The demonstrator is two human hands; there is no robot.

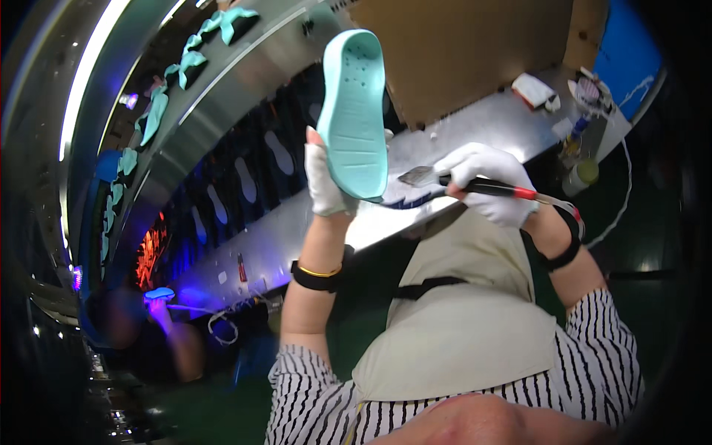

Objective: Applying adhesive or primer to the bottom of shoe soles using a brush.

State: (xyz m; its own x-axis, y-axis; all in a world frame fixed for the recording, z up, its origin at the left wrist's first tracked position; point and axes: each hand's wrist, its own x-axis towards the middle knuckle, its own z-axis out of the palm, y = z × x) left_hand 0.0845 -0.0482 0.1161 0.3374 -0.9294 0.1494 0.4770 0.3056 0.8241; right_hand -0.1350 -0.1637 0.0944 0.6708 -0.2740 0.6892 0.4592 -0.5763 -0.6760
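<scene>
Upright in my gloved left hand [324, 176] is a turquoise shoe sole [354, 122], its inner face with small holes near the toe turned toward me. My fingers wrap its left edge near the heel; some are hidden behind it. Just right of the heel, my gloved right hand [486, 178] grips a brush [491, 187] with a black handle, a red band and a cord at its back end. The flat, greyish brush head points left toward the sole, apart from it. Below lies a dark blue curved strip [415, 202] that I cannot make out.
A metal bench [278, 248] runs before me, with a cardboard box [475, 59] behind. Dark racks hold several pale insoles [279, 152]. Turquoise pieces [156, 115] line a conveyor at left. A co-worker's hand [161, 315] holds a blue-lit sole. A jar [580, 178] stands at right.
</scene>
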